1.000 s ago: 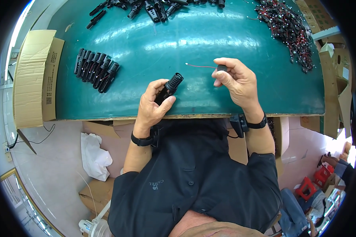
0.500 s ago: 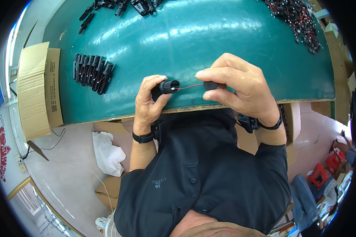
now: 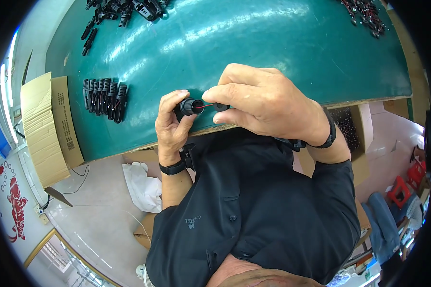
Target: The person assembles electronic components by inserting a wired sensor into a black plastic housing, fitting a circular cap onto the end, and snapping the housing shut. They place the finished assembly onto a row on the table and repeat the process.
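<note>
A black ribbed housing [image 3: 187, 106] is held over the near edge of the table, its open round mouth turned toward the person's right. Just beside that mouth, and apart from it, is a small black round piece [image 3: 221, 107], with a thin red wire [image 3: 206, 105] running from it to the opening; how far the wire reaches inside is hard to tell. The left hand [image 3: 171, 122] wraps the housing, fingers on its far side and thumb on the near side. The right hand [image 3: 270, 100] pinches the round piece, the forefinger above and the thumb below, narrowed onto it. Both wrists wear black straps. Beneath the hands spreads the green table [image 3: 148, 64], shiny with reflected light. To the left, a row of similar black housings [image 3: 104, 99] lies side by side, ribbed ends pointing away from the person. Farther off at the upper left sits a jumble of black parts [image 3: 125, 12], and at the upper right a heap of small wired pieces [image 3: 367, 18]. An open cardboard box [image 3: 45, 131] stands against the table's left end. A crumpled white bag [image 3: 142, 189] lies below, near the floor.
</note>
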A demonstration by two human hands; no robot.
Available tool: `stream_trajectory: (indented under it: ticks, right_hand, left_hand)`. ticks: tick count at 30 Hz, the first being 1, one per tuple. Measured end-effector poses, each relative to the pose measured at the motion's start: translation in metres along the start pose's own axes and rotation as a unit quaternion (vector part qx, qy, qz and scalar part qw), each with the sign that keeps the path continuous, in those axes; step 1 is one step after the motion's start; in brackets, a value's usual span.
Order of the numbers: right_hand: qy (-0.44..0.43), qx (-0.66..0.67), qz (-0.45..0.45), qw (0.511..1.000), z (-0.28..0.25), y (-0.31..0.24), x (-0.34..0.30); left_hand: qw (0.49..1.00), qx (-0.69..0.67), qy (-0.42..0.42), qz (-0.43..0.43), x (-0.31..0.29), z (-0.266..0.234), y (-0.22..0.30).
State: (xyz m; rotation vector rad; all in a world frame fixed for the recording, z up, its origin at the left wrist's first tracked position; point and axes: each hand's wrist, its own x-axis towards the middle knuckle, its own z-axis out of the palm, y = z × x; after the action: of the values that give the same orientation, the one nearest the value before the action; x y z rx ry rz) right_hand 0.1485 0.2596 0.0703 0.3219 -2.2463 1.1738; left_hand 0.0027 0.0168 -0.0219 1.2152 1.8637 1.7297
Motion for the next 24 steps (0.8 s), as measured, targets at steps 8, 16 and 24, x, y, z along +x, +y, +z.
stream_trajectory:
  ticks: [8,16,24]
  right_hand:
    - [0.007,0.005,0.002,1.000,0.006,0.002,0.000]
    - [0.006,0.009,0.004,1.000,0.008,0.004,-0.001]
    - [0.033,0.029,0.004,0.999,0.022,0.010,-0.002]
  left_hand:
    - [1.000,-0.001,-0.003,-0.002,0.000,0.000,0.001]
    - [1.000,0.003,-0.005,0.000,0.000,-0.002,0.000]
    - [1.000,0.017,-0.006,0.003,0.002,-0.001,0.002]
